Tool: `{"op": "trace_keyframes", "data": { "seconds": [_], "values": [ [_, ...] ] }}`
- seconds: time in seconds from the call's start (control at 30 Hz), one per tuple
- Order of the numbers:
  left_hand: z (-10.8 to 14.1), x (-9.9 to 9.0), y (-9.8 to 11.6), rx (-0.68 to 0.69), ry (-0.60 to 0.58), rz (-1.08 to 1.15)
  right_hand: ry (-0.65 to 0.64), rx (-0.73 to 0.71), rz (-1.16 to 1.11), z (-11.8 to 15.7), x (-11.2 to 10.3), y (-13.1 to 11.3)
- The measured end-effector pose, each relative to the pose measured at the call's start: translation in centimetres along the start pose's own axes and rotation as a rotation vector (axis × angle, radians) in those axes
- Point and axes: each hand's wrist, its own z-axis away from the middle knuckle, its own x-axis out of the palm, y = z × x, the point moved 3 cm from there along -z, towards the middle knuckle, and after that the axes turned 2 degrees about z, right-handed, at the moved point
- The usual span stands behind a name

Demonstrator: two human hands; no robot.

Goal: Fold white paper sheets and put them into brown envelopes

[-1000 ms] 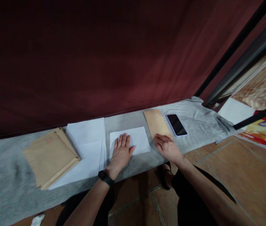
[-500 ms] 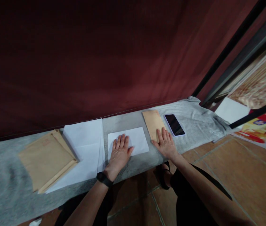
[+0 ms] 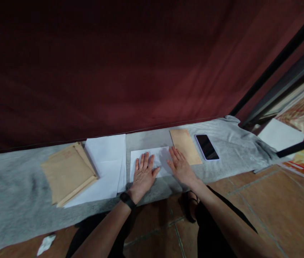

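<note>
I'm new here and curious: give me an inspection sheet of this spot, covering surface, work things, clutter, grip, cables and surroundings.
Surface: grey cloth, wrinkled at its right end.
Work things: small white paper in front; brown envelope to its right; envelope pile overlapping white sheets at left.
Clutter: phone right of the single envelope; white scrap on the floor.
Grip: left hand open on the paper; right hand open at its right edge, contact unclear.
Cables: nothing seen.
Surroundings: dark red backdrop, tiled floor.
</note>
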Motion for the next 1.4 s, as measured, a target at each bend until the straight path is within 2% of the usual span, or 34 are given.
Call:
{"op": "trace_keyframes", "data": {
  "seconds": [0.1,0.2,0.4,0.47,0.6,0.73,0.87,1.0,1.1,1.2,1.33,1.37,1.4],
  "values": [
    [0.0,0.1,0.2,-0.012,-0.002,-0.007,-0.066,-0.092,-0.043,0.0,1.6,-3.2],
    [0.0,0.2,0.1,-0.022,-0.012,-0.012,-0.066,-0.097,-0.024,0.1,2.6,-4.3],
    [-0.9,0.4,-2.3,-0.140,0.014,-0.032,0.058,-0.041,0.052,0.2,3.1,-3.1],
    [-1.2,0.4,-3.2,-0.175,0.021,-0.036,0.064,-0.033,0.062,0.1,3.1,-3.0],
    [-1.8,0.3,-3.6,-0.215,0.011,-0.049,-0.050,0.030,0.058,-0.9,2.6,-3.0],
    [-2.0,0.1,-3.2,-0.226,-0.009,-0.072,-0.179,0.091,-0.020,-3.5,2.1,-2.3],
    [-2.1,0.1,-3.3,-0.225,-0.006,-0.068,-0.212,0.100,-0.059,-5.8,2.1,-1.5],
    [-1.9,0.3,-3.5,-0.211,0.000,-0.026,-0.245,0.137,-0.066,-6.7,2.3,-1.0],
    [-2.0,0.1,-3.7,-0.213,0.009,0.056,-0.226,0.151,-0.154,-7.3,1.5,-0.9],
    [-2.3,-1.0,-3.7,-0.239,0.113,0.213,-0.081,0.159,-0.314,-8.0,-0.6,-0.7],
    [-2.7,-3.7,-3.9,-0.221,0.323,0.567,0.428,0.161,-0.430,-7.5,-5.2,-0.6],
    [-2.7,-4.3,-4.1,-0.232,0.361,0.672,0.530,0.128,-0.408,-7.0,-6.2,-0.9],
    [-2.7,-4.8,-4.3,-0.262,0.393,0.783,0.565,0.052,-0.369,-6.5,-6.9,-1.4]
  ]
}}
